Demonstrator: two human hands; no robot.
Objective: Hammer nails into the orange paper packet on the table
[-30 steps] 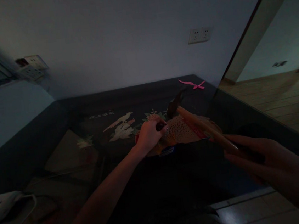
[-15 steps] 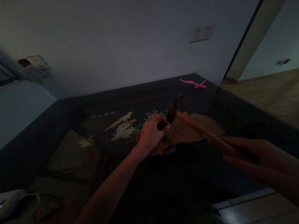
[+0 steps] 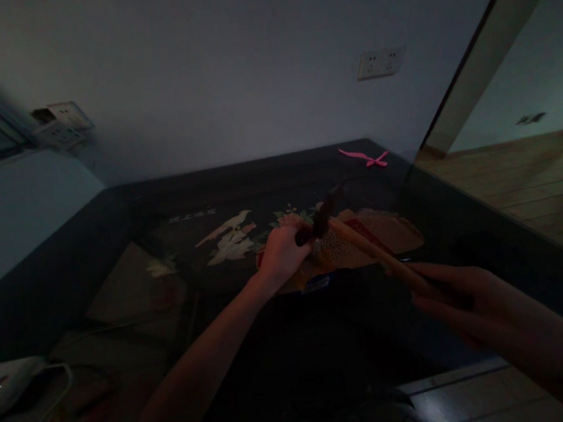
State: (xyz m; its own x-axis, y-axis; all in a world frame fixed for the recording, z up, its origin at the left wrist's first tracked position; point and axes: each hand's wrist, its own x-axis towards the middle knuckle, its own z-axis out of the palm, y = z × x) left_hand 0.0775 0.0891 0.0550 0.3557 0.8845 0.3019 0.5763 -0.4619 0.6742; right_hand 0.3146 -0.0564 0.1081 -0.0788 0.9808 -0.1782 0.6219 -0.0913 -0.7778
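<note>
My right hand (image 3: 452,300) is wrapped round the wooden handle of a hammer (image 3: 373,249). The hammer's dark head is blurred and sits close beside the fingertips of my left hand (image 3: 286,251). Those fingers are pinched, and a tiny shiny spot shows at their tips; whatever they hold is too small to name. Beneath them lies a tan, flat piece dotted with small holes (image 3: 335,252), with red and orange parts showing. Part of it is hidden by my left hand and the hammer. A blue item with light lettering (image 3: 316,283) shows under its near edge.
The dark table (image 3: 237,175) carries a printed bird and flower picture. A pink ribbon (image 3: 369,159) lies near its far right corner. At the lower left is a white device (image 3: 8,384) with a cable. Wall sockets (image 3: 381,63) are above the table.
The hammer's head has come down and slightly left, nearer my left fingertips, and my right hand has shifted a little left. More red shows behind the handle. My left hand stays in place.
</note>
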